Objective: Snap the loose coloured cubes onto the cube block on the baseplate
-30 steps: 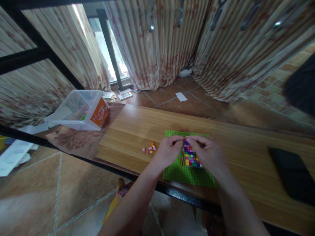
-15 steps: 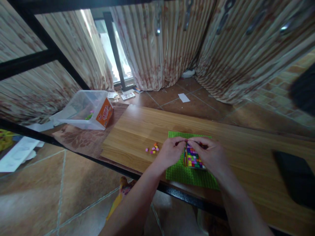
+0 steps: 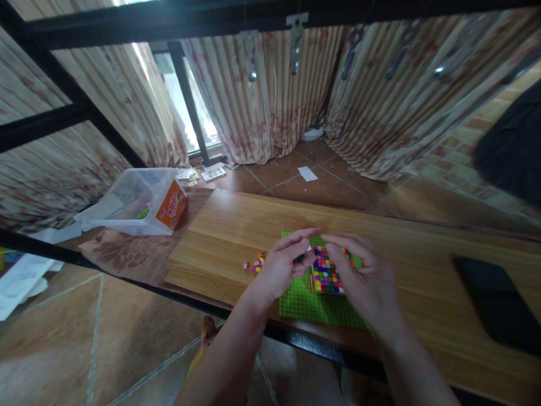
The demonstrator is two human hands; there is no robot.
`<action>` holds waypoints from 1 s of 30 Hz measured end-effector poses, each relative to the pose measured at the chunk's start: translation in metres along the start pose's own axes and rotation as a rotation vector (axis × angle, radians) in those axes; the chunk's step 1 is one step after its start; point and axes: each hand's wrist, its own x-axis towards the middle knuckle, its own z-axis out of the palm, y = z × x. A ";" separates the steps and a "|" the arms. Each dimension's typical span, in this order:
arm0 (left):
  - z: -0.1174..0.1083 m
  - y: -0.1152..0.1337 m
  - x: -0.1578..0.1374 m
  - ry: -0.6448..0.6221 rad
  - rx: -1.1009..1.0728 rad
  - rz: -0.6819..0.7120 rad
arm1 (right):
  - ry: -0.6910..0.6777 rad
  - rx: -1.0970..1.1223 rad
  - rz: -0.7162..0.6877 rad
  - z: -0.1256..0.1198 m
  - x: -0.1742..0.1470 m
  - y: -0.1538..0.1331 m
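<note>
A block of small multicoloured toy bricks (image 3: 325, 275) sits on a green studded baseplate (image 3: 300, 301). My right hand (image 3: 367, 276) curves round the block's far right side, its thumb lying over the top bricks. Just left of the block hovers my left hand (image 3: 281, 265), fingers curled and thumb near the index finger. A tiny pale spot shows at that thumb's tip, too small to name. Several loose pink, orange and yellow bricks (image 3: 257, 263) lie on the wood beside my left wrist, partly covered by it.
The wooden table (image 3: 220, 237) carries a dark flat device (image 3: 494, 301) at the right. A clear plastic box (image 3: 143, 225) with an orange label stands at the left, a few bricks inside. Black metal bars (image 3: 105, 141) cross overhead and at the left.
My hands were together at the block's far edge; now they are apart, the left drawn back and turned. More of the block's top shows. The camera view has shifted slightly.
</note>
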 end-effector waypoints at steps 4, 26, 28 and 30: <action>0.001 0.003 -0.004 -0.113 -0.065 -0.004 | -0.097 0.076 0.001 0.004 -0.003 -0.013; -0.005 -0.005 0.006 0.226 0.151 -0.051 | 0.138 0.503 0.294 -0.001 0.001 0.001; -0.005 -0.005 0.007 0.244 0.186 -0.067 | 0.125 0.477 0.317 -0.003 0.001 0.008; -0.005 -0.006 0.008 0.254 0.216 -0.070 | 0.105 0.444 0.339 -0.005 0.001 0.014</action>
